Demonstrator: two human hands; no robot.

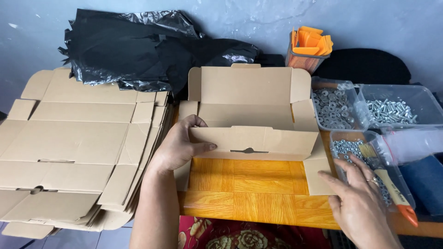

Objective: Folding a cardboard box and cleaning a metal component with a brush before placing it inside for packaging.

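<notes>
— So, from the head camera, what have I got in hand?

— My left hand [177,147] has its grip closed on the front flap of the half-folded brown corrugated cardboard box [251,108]: thumb on the near face, fingers curled over the flap's left end. The box sits open on the orange wood-patterned table [249,193], its lid panel standing up at the back.

— And the right?

— My right hand [357,200] lies flat and spread, its grip on nothing, fingertips on the box's right side flap at the table's edge, palm partly over the clear plastic tray of small steel nuts [344,150]. A wooden-handled paintbrush with an orange tip [387,182] lies across that tray, just beside my knuckles.

— How would you fold it well from here?

— I'd judge the front wall needs both ends held level, so I would keep the left thumb near the crease and press the right flap square before tucking. The notch in the middle of the front flap should stay centred.

— Anything to mind nearby?

— My right wrist is close to the nut tray and brush; a careless sweep could tip them. To my left lies the stack of flat brown cardboard blanks [74,147], with crumpled black plastic bags [143,48] behind. Further right are the clear tub of steel washers [332,108], the clear tub of steel bolts [397,108] and an orange mesh cup of orange plastic pieces [308,48].
</notes>
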